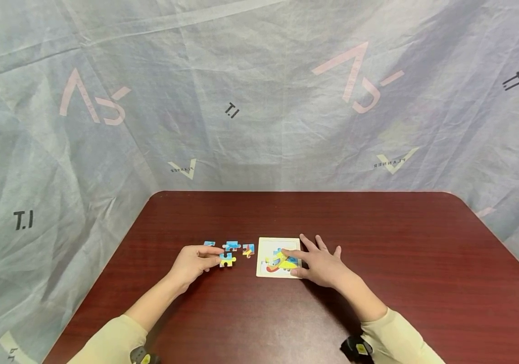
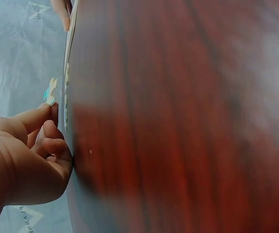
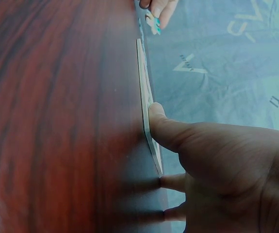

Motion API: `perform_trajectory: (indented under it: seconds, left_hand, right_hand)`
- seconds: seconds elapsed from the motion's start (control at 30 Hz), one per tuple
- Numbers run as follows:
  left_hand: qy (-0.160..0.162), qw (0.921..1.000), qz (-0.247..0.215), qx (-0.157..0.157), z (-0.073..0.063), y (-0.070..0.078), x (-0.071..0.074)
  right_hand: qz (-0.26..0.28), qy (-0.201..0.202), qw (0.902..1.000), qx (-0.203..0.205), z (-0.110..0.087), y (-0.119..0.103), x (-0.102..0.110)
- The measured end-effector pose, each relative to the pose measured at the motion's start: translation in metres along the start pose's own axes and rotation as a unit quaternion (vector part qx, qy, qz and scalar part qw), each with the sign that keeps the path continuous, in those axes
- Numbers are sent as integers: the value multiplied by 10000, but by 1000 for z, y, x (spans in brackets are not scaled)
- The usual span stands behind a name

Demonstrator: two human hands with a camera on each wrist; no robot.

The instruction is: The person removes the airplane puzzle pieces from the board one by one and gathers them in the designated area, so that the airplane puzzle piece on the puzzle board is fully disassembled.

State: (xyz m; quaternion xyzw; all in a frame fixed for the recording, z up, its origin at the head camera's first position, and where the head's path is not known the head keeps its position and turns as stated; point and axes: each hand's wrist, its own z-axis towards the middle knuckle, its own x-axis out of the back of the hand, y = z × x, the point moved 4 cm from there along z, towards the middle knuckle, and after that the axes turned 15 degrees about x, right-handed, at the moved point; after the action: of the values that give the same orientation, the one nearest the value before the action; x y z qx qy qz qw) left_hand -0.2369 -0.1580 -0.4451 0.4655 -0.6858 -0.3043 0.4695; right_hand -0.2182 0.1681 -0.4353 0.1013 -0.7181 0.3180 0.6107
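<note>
Between thumb and fingertips my left hand [image 1: 194, 263] pinches a blue and yellow jigsaw piece [image 1: 227, 260], lifted off the table as the left wrist view shows. My right hand [image 1: 323, 265] lies across the right side of a pale-framed puzzle board [image 1: 264, 243]; its thumb and index finger rest on the board and other fingers spread onto the table. Puzzle pieces with a yellow, blue and red picture [image 1: 277, 262] sit inside the board, partly hidden by the right hand.
Loose jigsaw pieces lie left of the board: a blue one [image 1: 231, 245], one with red and yellow [image 1: 248, 249], and another blue one [image 1: 209, 243] beside the left fingers. All are on a dark red wooden table [image 1: 377, 222]. Grey printed cloth [image 1: 264, 141] hangs behind it.
</note>
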Motion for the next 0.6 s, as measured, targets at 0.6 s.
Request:
perform_trajectory:
  seconds: [0.6]
  left_hand:
    - [73, 9996, -16, 275, -8, -11, 25]
  right_hand:
    - [-14, -9, 10000, 10, 1, 1, -2]
